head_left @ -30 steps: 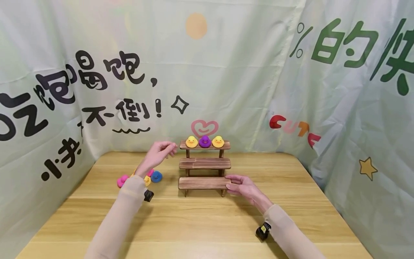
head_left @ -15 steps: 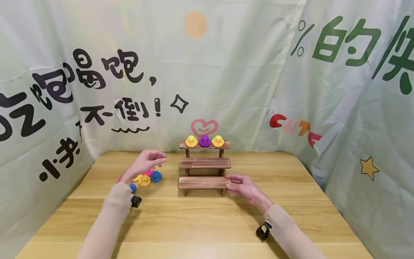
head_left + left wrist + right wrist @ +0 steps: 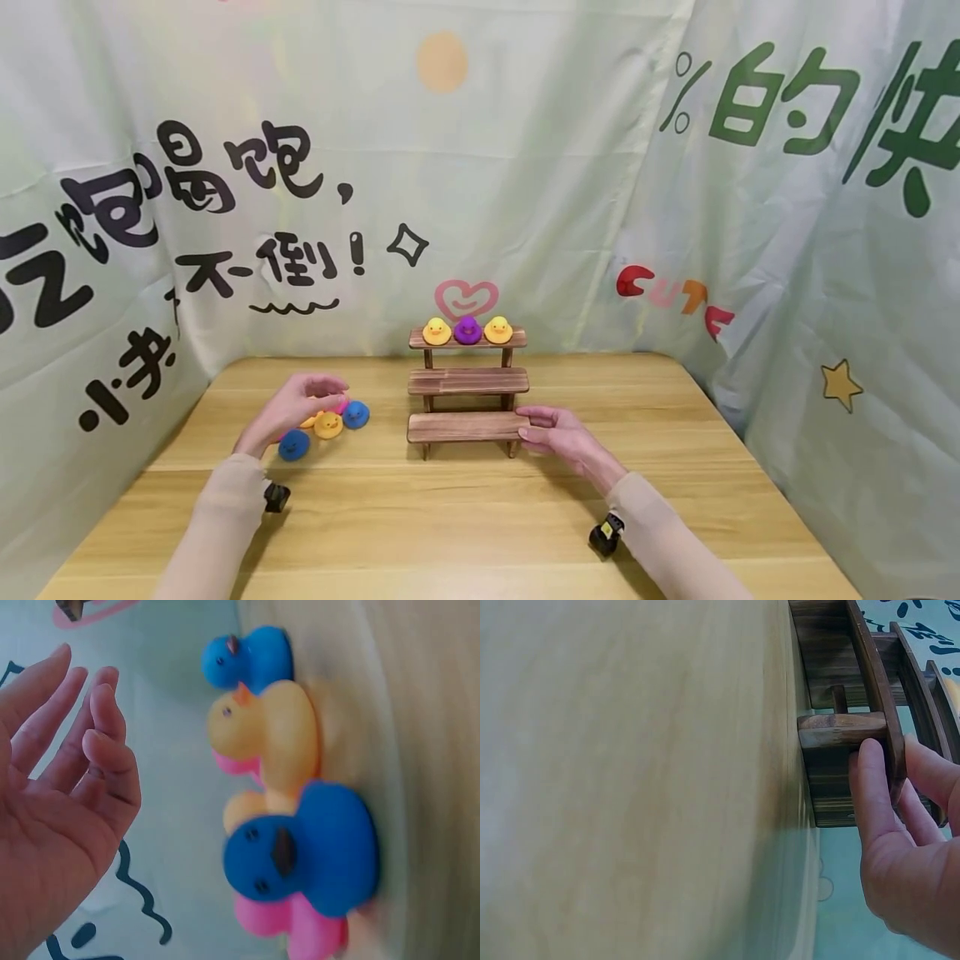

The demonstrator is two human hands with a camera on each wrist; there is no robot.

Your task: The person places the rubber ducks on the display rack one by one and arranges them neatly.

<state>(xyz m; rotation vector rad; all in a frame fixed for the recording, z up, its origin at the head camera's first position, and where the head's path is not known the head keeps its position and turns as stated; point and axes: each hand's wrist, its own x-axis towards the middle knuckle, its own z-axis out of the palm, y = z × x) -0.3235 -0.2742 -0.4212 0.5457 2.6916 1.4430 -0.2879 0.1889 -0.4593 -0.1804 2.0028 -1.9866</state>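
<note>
We judged that our right grip pinched the near shelf's end to steady the wooden stand on the bench; three ducks stood in a row on its top shelf. Our left grip, empty, fingers apart and loosely bent, hung near the clustered ducks left of the stand, touching none.

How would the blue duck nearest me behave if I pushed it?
That blue duck would probably slide rather than roll, since its wide body sits upright on the table. Its smooth, toy-like surface suggests molded rubber or plastic, so likely light. With its low shape, it seems unlikely to tip easily.
</note>
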